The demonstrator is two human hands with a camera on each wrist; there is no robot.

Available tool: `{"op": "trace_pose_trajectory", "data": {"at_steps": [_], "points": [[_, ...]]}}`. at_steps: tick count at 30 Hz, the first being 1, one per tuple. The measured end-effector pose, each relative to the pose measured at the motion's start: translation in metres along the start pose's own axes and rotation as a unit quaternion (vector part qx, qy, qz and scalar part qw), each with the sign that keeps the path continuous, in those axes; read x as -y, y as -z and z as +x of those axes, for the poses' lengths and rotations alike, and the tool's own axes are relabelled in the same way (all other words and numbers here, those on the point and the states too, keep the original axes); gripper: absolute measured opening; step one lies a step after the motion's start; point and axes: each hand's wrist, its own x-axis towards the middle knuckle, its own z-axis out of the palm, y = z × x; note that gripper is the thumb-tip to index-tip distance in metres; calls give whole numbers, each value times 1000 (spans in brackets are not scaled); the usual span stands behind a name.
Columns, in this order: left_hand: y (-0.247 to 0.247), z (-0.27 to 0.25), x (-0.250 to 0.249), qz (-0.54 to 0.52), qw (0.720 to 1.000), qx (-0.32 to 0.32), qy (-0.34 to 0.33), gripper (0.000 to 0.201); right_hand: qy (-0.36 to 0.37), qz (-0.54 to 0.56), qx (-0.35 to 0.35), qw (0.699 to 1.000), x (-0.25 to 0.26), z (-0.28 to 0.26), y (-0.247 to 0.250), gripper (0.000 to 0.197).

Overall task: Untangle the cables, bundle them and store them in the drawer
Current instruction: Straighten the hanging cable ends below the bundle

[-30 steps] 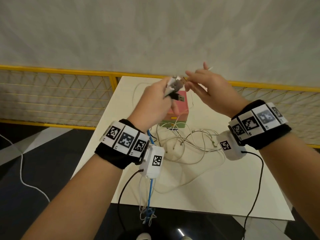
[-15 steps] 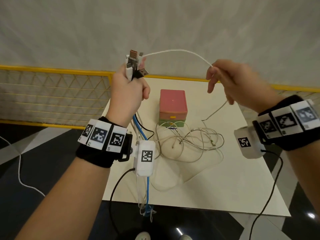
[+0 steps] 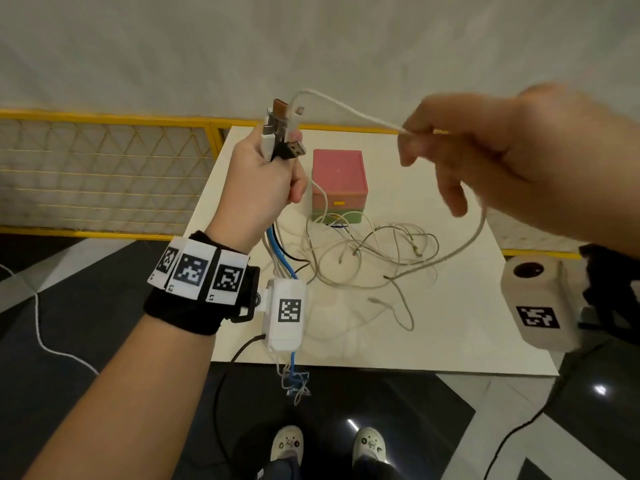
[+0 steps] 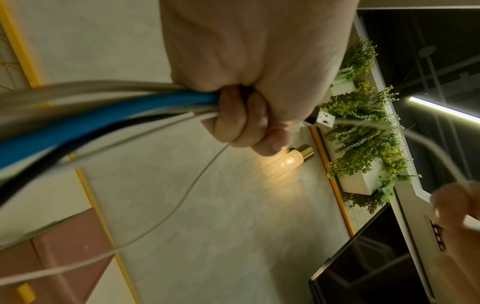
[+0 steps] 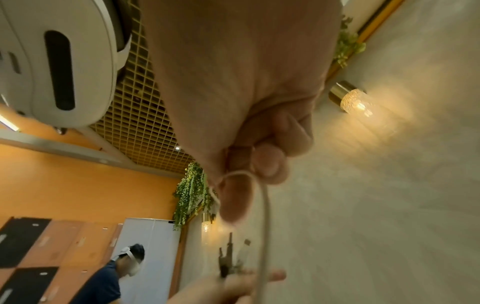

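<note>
- Head view: the left hand (image 3: 263, 188) is raised above the white table (image 3: 450, 327), fist closed around a bunch of cables (image 3: 280, 133) whose plug ends stick up out of the top of the fist.
- Below the fist the held cables, one blue (image 3: 282, 258), hang down past the wrist and over the table's near edge.
- The right hand (image 3: 485, 157), blurred, pinches a white cable (image 3: 346, 110) that arcs over from the plug ends, then droops from the hand to the table.
- A loose tangle of pale cables (image 3: 367, 254) lies on the table, just in front of the drawer box (image 3: 339, 181).
- The drawer box, pink above green, shows a closed pink front; its contents are hidden.
- Left wrist view: fingers (image 4: 241, 117) curl tight round blue, black and grey cables.
</note>
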Motion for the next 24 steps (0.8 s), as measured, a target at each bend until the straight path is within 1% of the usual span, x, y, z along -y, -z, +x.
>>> {"op": "trace_pose_trajectory", "data": {"at_steps": [2,4,5,7,9,10,12,13,14,15,17,18,19,21,22,24], "points": [[-2,-10,-1,-3,1000,16,-5,26,11,8,-55,998,3,-3,6,25],[-3,-19,-2,-6,1000,17,-7,26,12,21,-69,997,7,-7,9,30],[-3,-22,-3,-9,1000,12,-5,25,11,22,-56,998,9,-10,9,31],[-1,-28,-4,-12,1000,1,-3,21,3,34,-4,999,14,-17,4,27],[2,-34,-7,-5,1000,4,-2,22,-17,73,80,994,22,-25,-5,24],[3,-37,-9,1,1000,14,0,23,-33,88,133,987,26,-30,-11,24],[6,-42,-13,20,999,48,6,26,-55,85,239,966,35,-37,-23,27],[7,-43,-15,43,996,72,9,28,-63,81,272,957,37,-39,-29,28],[9,-44,-16,75,993,94,12,31,-76,87,283,952,36,-41,-35,28],[10,-45,-16,107,987,115,14,35,-95,100,270,953,33,-42,-40,28],[13,-46,-15,141,978,154,21,38,-148,129,210,958,24,-44,-47,29],[14,-48,-14,144,974,171,28,39,-168,132,189,959,20,-44,-50,30],[15,-49,-13,149,971,185,36,40,-177,123,183,959,18,-45,-53,32],[16,-50,-11,167,965,199,40,36,-169,92,197,961,15,-47,-59,35],[15,-50,-11,180,962,201,38,34,-158,84,219,959,15,-48,-61,35],[13,-50,-11,193,960,202,35,35,-129,106,294,941,18,-49,-63,31]]}}
